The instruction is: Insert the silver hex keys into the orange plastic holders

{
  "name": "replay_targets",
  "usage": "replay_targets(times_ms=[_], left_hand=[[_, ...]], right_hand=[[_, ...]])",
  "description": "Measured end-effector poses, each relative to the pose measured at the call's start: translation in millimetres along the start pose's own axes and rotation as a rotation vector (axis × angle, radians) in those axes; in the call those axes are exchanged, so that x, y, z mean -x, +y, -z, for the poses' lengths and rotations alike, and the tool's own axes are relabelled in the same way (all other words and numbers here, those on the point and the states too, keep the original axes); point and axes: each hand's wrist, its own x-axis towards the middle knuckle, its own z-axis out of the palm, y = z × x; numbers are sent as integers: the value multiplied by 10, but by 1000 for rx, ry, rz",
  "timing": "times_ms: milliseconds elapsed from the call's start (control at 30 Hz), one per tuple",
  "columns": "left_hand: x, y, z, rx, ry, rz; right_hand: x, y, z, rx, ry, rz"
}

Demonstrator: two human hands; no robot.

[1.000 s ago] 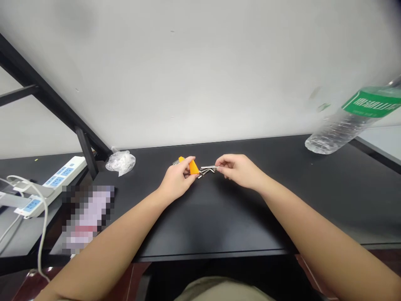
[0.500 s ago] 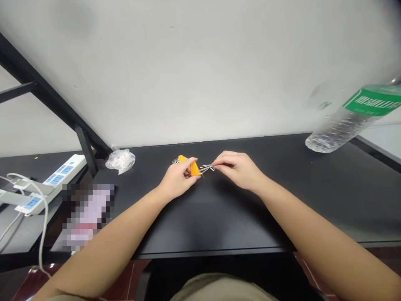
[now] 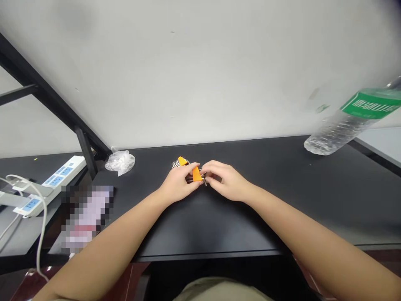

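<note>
Left hand (image 3: 180,184) has the orange holder (image 3: 197,174) gripped, fingers wrapped on it, thumb along the near side. Holder is around mid-table, between the two hands, slanting down toward the right; orange shows on both sides of the left fingers. Can't tell if it rests on the table (image 3: 219,228) or is held just above.

Thin metal rods (image 3: 175,164) stick out in a row at its far left end. More metal ends show at the near right end, right by the right hand (image 3: 227,182). That hand is curled, fingertips up against that end. Can't tell if it has a rod pinched; too small and partly hidden.

Rest: crumpled clear plastic bag (image 3: 120,162) back left on the table, near the wall (image 3: 200,83). Clear bottle (image 3: 332,133), green label, back right. Power strip (image 3: 56,182) with white cable (image 3: 44,217) beyond the black frame (image 3: 84,146), far left. Pixelated item (image 3: 86,217) beside the left forearm; can't identify.
</note>
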Motion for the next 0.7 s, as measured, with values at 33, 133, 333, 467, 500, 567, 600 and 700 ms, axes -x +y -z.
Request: replay_targets(times_ms=[33, 133, 333, 467, 500, 567, 600, 700], left_hand=[[-1, 6, 4, -5, -8, -6], [-4, -10, 8, -29, 5, 4], [-1, -70, -8, -70, 83, 12], [3, -65, -16, -76, 124, 14], [4, -62, -18, -74, 126, 14], [7, -56, -20, -71, 121, 15], [8, -54, -21, -71, 117, 16], [9, -50, -20, -76, 106, 17]], right_hand=[[-1, 28, -18, -36, 23, -52], [7, 179, -17, 72, 80, -157], [39, 312, 50, 494, -145, -82], [75, 181, 41, 622, -188, -144], [86, 155, 44, 617, -196, -178], [100, 131, 68, 571, -200, -241], [100, 129, 87, 531, -201, -260], [71, 128, 159, 345, -183, -282]])
